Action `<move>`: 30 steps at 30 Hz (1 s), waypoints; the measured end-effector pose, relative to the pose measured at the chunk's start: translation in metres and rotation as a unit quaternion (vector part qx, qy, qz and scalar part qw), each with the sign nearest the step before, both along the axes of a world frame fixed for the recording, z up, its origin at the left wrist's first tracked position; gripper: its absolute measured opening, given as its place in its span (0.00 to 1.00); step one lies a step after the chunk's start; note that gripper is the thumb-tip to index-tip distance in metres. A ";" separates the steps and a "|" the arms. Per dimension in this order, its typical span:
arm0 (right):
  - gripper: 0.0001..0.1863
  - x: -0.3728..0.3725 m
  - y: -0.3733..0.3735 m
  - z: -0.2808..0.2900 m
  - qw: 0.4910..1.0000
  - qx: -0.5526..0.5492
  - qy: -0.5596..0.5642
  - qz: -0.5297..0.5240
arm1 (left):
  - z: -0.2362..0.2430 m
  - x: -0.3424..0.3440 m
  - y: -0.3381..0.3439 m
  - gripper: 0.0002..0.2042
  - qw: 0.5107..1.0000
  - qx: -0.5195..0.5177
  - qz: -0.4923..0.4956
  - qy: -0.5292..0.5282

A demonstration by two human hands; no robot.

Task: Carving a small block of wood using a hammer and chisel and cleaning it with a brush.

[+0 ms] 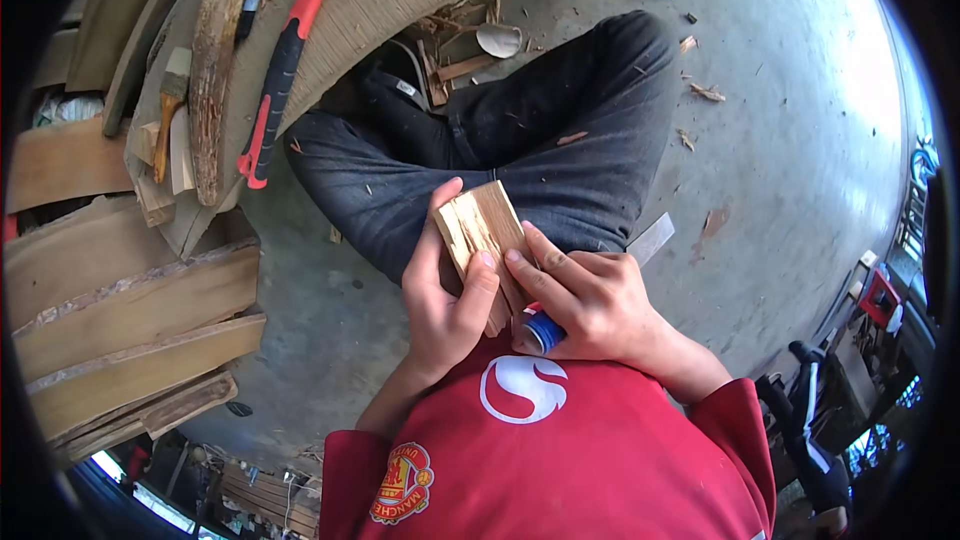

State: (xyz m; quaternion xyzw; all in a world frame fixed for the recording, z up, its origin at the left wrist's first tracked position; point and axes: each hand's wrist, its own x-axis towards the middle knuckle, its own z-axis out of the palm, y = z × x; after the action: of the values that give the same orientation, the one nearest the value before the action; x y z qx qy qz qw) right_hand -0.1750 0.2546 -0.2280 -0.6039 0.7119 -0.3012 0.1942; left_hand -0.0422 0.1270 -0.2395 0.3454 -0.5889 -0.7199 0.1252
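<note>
Head view, looking down on a seated person in a red shirt and dark trousers. A pale rectangular wood block (483, 230) is held over the lap, its long axis running from lower right toward upper left, the split, splintered end pointing away from the body. The left hand (445, 305) wraps the block's left side, thumb up along its edge and fingers curled closed around it. The right hand (590, 300) presses its forefinger on the block's right face; its remaining fingers close on a blue-handled tool (543, 332), whose working end is hidden behind the hand and block. On stacked wooden planks (130, 310) at upper left lie a red-and-black hatchet (285, 60) and a small paintbrush (170, 110). Wood chips (705, 92) dot the concrete floor (780, 140). No container is discernible; the objects at far right are cut off by the lens rim.
</note>
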 end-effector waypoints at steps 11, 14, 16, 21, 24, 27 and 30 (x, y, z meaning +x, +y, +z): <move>0.17 -0.040 -0.036 0.016 0.975 -0.190 -0.066 -0.091 | -0.023 -0.028 -0.067 0.25 0.958 -0.093 0.264 0.064; 0.13 -0.066 -0.044 0.030 0.955 -0.261 -0.054 -0.128 | -0.015 -0.082 -0.097 0.20 0.947 -0.078 0.303 0.076; 0.16 -0.076 -0.054 0.038 0.909 -0.364 -0.133 -0.155 | -0.034 -0.112 -0.123 0.14 0.928 -0.128 0.307 0.166; 0.16 -0.104 -0.074 0.060 0.810 -0.453 -0.330 -0.175 | -0.076 -0.132 -0.146 0.09 0.779 -0.584 0.222 -0.057; 0.14 -0.134 -0.097 0.071 0.787 -0.452 -0.412 -0.078 | -0.075 -0.134 -0.156 0.09 0.770 -0.606 0.194 -0.052; 0.07 -0.155 -0.141 0.073 0.736 -0.473 -0.484 0.001 | -0.083 -0.129 -0.164 0.07 0.793 -0.585 0.168 -0.033; 0.10 -0.166 -0.180 0.059 0.784 -0.452 -0.420 0.067 | -0.089 -0.126 -0.168 0.07 0.814 -0.555 0.173 -0.003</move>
State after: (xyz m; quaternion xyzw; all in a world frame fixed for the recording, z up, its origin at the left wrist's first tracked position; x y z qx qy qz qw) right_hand -0.3412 0.0742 -0.1693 -0.4822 0.2998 -0.7988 0.1988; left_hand -0.1686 -0.0410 -0.3286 0.3155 -0.8194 -0.2363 0.4161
